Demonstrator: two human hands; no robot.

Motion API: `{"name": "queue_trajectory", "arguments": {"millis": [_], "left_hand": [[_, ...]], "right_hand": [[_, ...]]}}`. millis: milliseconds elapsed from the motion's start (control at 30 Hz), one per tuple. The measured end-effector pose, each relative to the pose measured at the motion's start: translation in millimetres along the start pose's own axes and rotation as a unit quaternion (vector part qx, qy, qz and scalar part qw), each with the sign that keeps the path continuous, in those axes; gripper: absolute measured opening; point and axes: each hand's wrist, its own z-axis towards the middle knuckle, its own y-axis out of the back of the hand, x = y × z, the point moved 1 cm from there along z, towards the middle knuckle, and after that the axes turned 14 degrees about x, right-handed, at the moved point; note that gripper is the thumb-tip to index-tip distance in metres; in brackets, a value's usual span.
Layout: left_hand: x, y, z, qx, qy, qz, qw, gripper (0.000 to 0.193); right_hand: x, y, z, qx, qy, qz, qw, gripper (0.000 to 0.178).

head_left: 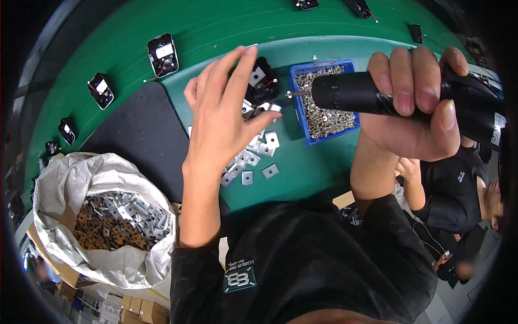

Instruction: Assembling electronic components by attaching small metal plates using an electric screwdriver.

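- Black electric screwdriver (345, 93) — held crosswise above the blue bin (305, 125), bit toward the bin's left side, small screw (290, 95) at the tip, just past the left rim.
- Right hand (406, 100): above the bin's right side, fingers and thumb wrapped closely round the screwdriver.
- Black housing (267, 93): just left of the bin, partly covered, light plate (257, 76) inside.
- Left hand (221, 108): left of the bin, fingers extended and loosely parted, thumb spread wide, nothing visible in the grasp — cannot tell about contact with the housing.
- Loose metal plates (270, 139): scattered left of the bin, toward the body, many with a hole.
- Silvery screws (330, 121): heaped inside the bin.
- Whitish sack (97, 167): well left of the bin, open, full of silvery and brown pieces (116, 218).
- Black mat (143, 129): left of the bin, beside the sack.
- Further housings (163, 53): on the green surface (216, 27), beyond the bin.
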Motion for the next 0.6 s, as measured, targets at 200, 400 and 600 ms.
{"name": "queue_trajectory", "arguments": {"millis": [200, 400, 600], "left_hand": [[17, -12, -3, 0.045, 0.073, 0.011, 0.996, 0.086], [19, -15, 4, 0.035, 0.073, -0.001, 0.997, 0.077], [21, -16, 6, 0.029, 0.074, 0.000, 0.997, 0.074]], "right_hand": [[-36, -8, 14, -0.045, 0.008, -0.065, 0.997, 0.040], [-59, 2, 14, -0.040, 0.014, -0.086, 0.995, 0.046], [-71, 8, 13, -0.036, 0.025, -0.096, 0.994, 0.047]]}}
